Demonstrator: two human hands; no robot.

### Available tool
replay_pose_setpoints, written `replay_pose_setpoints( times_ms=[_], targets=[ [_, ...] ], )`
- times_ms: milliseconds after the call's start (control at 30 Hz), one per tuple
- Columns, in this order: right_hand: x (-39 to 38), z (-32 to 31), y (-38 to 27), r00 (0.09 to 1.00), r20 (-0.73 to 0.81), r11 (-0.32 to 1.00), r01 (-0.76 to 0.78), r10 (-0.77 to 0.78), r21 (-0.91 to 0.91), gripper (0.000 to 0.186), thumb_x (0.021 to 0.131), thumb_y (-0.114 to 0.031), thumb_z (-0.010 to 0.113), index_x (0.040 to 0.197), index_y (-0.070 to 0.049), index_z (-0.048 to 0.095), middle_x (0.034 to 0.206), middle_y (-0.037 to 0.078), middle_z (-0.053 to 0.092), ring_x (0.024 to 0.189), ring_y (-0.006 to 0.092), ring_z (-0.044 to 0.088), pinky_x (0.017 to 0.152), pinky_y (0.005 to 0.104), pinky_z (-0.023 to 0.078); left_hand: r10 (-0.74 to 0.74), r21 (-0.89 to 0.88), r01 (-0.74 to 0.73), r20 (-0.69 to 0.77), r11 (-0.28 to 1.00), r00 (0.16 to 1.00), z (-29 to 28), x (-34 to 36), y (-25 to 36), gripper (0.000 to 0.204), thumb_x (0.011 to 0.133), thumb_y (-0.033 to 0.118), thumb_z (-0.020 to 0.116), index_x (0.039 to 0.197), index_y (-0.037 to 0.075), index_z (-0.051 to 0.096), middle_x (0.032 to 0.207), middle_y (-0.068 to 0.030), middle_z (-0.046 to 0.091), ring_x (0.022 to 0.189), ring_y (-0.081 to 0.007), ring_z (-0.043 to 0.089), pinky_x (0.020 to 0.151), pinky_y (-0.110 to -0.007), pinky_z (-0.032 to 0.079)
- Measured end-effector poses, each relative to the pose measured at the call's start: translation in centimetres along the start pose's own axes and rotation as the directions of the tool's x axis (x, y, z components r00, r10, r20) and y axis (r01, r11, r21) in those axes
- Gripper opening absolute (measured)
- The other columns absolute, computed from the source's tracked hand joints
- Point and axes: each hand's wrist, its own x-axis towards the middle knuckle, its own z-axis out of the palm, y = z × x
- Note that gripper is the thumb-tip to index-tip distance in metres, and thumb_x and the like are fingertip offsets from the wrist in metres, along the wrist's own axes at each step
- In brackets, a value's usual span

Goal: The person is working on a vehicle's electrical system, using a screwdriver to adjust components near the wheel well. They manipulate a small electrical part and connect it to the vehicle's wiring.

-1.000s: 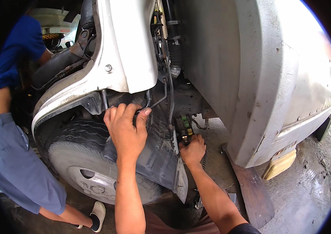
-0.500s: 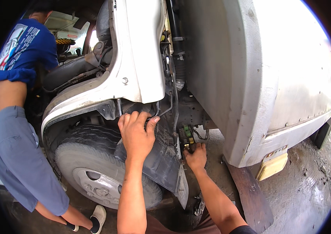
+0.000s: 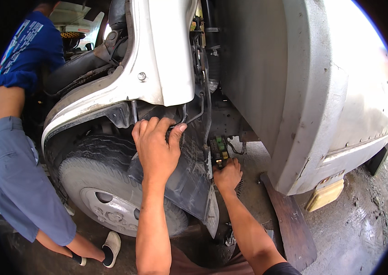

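Note:
My left hand (image 3: 156,149) is closed over the upper edge of the black mudguard (image 3: 189,181) behind the front wheel, its thumb beside a bent metal rod (image 3: 194,120). The fingertips are hidden behind that edge. To its right, my right hand (image 3: 227,176) grips the lower end of a black fuse box (image 3: 218,149) with green and yellow fuses or relays in it. The right fingers are bent and partly hidden, so what they press on there is not fully visible. The box sits between the mudguard and the truck's cargo body.
The white cab (image 3: 157,59) rises above the tyre (image 3: 107,183). A grey cargo body (image 3: 303,105) stands at the right, over a wooden plank (image 3: 290,224) on wet ground. On the left, a person in a blue shirt (image 3: 38,50) leans into the cab.
The whole view has shifted slightly, so the truck appears a little higher. My hands keep their places on the mudguard and the fuse box.

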Motion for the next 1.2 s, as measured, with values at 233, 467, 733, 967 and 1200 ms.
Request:
replay_pose_setpoints(
  times_ms=[233,467,733,967,1200],
  targets=[
    [0.6,-0.5,-0.6,0.998,0.064,1.000,-0.006,0.007,-0.010,0.046,0.077,-0.028,0.085,0.111,-0.001,0.069,0.119,0.014,0.065,0.117,0.0353,0.063,0.094,0.0541,0.050,-0.012,-0.030,0.013,0.016,0.999,1.000,-0.3,0.0,0.0,0.031,0.097,0.034,0.073,0.097,0.004,0.076,0.088,-0.0101,0.065,0.092,-0.0315,0.058,0.104,-0.045,0.038],
    [0.9,-1.3,1.9,0.994,0.111,0.968,-0.044,0.017,0.246,0.041,0.080,-0.025,0.084,0.107,0.001,0.068,0.117,0.019,0.064,0.113,0.0426,0.064,0.095,0.0523,0.053,-0.003,-0.007,0.003,0.034,1.000,0.999,-0.5,0.2,0.1,0.028,0.097,0.033,0.073,0.097,0.005,0.075,0.090,-0.0104,0.065,0.094,-0.0323,0.059,0.105,-0.046,0.038],
    [1.2,-0.6,3.7,0.994,-0.023,0.935,0.108,-0.106,0.338,0.020,0.078,-0.011,0.078,0.095,0.000,0.074,0.102,0.019,0.068,0.094,0.0380,0.069,0.086,0.0456,0.056,0.011,-0.010,-0.011,-0.006,1.000,1.000,0.0,-0.1,-0.2,0.031,0.099,0.037,0.069,0.096,0.006,0.074,0.090,-0.0109,0.063,0.094,-0.0334,0.057,0.104,-0.047,0.038],
    [0.2,-1.8,4.1,0.990,0.040,0.913,0.111,-0.138,0.392,0.030,0.079,-0.009,0.074,0.108,0.000,0.071,0.116,0.020,0.061,0.105,0.0428,0.065,0.091,0.0494,0.053,0.017,0.004,-0.017,-0.022,1.000,1.000,0.2,-0.1,-0.2,0.032,0.099,0.038,0.070,0.095,0.006,0.073,0.089,-0.0098,0.063,0.093,-0.0328,0.057,0.103,-0.046,0.038],
    [-1.5,-1.2,6.9,0.953,-0.203,0.943,0.266,-0.225,0.200,0.036,0.091,-0.010,0.068,0.127,-0.004,0.069,0.119,0.019,0.059,0.108,0.0410,0.063,0.090,0.0479,0.054,0.042,0.025,-0.041,-0.031,0.999,0.999,0.7,-0.3,-0.6,0.031,0.099,0.038,0.069,0.095,0.007,0.072,0.088,-0.0091,0.060,0.092,-0.0323,0.056,0.104,-0.046,0.038]
  ],
)
